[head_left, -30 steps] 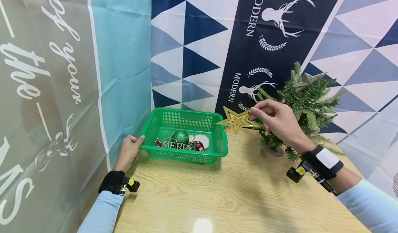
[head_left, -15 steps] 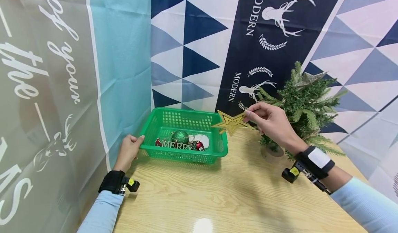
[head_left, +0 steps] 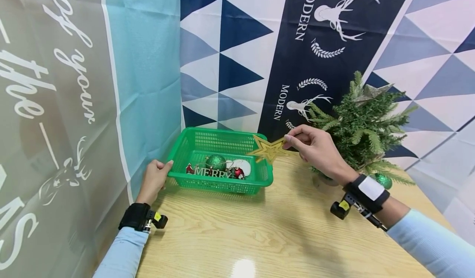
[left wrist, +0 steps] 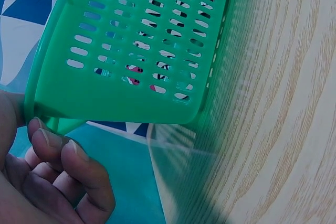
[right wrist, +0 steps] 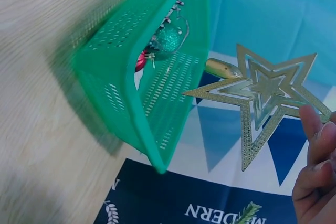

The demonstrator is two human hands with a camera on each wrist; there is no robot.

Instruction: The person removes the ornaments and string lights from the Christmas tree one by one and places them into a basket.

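Note:
A green plastic basket (head_left: 222, 184) stands on the table, its long side facing me. My left hand (head_left: 153, 181) grips the rim at its left end; in the left wrist view the fingers (left wrist: 86, 174) curl beneath that rim. Between thumb and fingers, my right hand (head_left: 319, 150) pinches a gold star tree topper (head_left: 271, 150) by one point. From the head, the star overlaps the basket's right rim. In the right wrist view a short gold stem (right wrist: 223, 68) shows behind the star. Inside the basket lie a green glitter bauble (head_left: 216, 162), a MERRY sign (head_left: 211, 173) and a red ornament (head_left: 238, 173).
A small artificial Christmas tree (head_left: 365, 133) stands to the right, behind my right hand. It bears a silver star (head_left: 372, 93) near its top and a green bauble (head_left: 383, 181) low down. Patterned cloth (head_left: 237, 71) hangs behind the wood-grain table (head_left: 230, 224) and along its left.
My right hand has carried the gold star leftward, from beside the basket to its right rim. The tree's low green bauble has come into view. My left hand keeps its place.

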